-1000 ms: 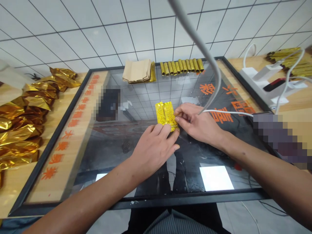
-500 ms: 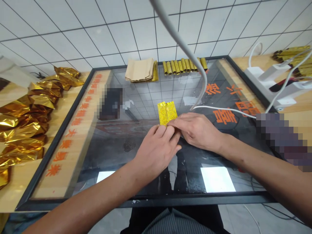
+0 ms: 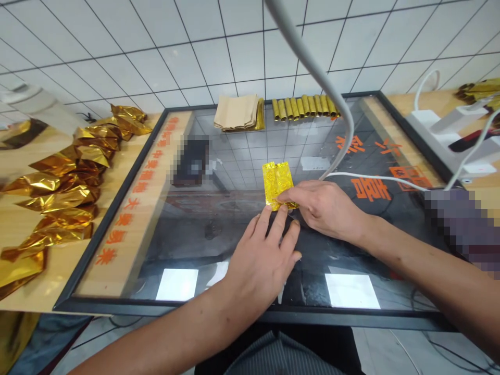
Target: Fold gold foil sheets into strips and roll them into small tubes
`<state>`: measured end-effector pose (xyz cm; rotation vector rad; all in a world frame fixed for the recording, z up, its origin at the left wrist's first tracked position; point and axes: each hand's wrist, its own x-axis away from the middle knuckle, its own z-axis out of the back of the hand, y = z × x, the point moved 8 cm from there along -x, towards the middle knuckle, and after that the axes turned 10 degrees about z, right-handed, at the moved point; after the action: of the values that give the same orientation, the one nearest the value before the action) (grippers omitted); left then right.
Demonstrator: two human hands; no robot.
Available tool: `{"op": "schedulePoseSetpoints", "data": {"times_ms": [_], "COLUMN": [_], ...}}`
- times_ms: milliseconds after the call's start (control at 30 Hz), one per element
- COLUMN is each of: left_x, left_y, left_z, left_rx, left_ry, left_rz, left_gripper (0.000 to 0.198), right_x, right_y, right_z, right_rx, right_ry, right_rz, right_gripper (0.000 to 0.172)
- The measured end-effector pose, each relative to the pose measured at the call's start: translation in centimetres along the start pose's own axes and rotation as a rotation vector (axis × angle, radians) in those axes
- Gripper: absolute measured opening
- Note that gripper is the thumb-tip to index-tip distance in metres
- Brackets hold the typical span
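A small embossed gold foil paper (image 3: 277, 178) lies on the glass tabletop, a fold line running down its middle. My left hand (image 3: 269, 250) is palm down with its fingers spread, the fingertips touching the paper's near edge. My right hand (image 3: 326, 211) is at the paper's lower right corner. Its index finger presses on the foil and its other fingers are curled under; the thumb is mostly hidden. Beyond the paper stand a stack of brown paper sheets (image 3: 236, 111) with gold foil at its side and a row of rolled gold foil tubes (image 3: 304, 107).
Folded shiny gold foil pieces (image 3: 66, 200) pile up on the left. A thick grey cable (image 3: 312, 57) hangs down in front of the tiled wall. A white power strip (image 3: 441, 135) with plugs sits at the right, and a blurred-out dark object (image 3: 191, 161) lies on the glass.
My left fingers have uncurled and spread, drawing back toward me from the paper. More of its lower part shows. My right index finger still presses on it. The whole view has shifted slightly.
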<state>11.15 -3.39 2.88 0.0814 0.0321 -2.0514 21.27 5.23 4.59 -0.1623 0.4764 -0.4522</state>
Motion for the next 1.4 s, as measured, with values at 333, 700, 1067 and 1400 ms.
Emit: {"op": "schedulePoseSetpoints", "data": {"times_ms": [333, 700, 1067, 1400], "left_x": [0.4, 0.6, 0.6, -0.7], "left_y": [0.1, -0.5, -1.0, -0.9], "left_z": [0.1, 0.0, 0.6, 0.7], "left_rx": [0.019, 0.038, 0.009, -0.051], "left_ry": [0.020, 0.060, 0.114, 0.120], "left_rz": [0.013, 0.015, 0.089, 0.125], "left_gripper": [0.051, 0.055, 0.069, 0.068], "right_x": [0.1, 0.1, 0.2, 0.3], "right_y": [-0.1, -0.1, 0.1, 0.1], "right_z": [0.2, -0.1, -0.3, -0.1], "right_rx": [0.023, 0.038, 0.034, 0.052], "right_ry": [0.014, -0.011, -0.050, -0.020], "right_rz": [0.012, 0.005, -0.026, -0.019], "right_gripper": [0.040, 0.039, 0.037, 0.036]}}
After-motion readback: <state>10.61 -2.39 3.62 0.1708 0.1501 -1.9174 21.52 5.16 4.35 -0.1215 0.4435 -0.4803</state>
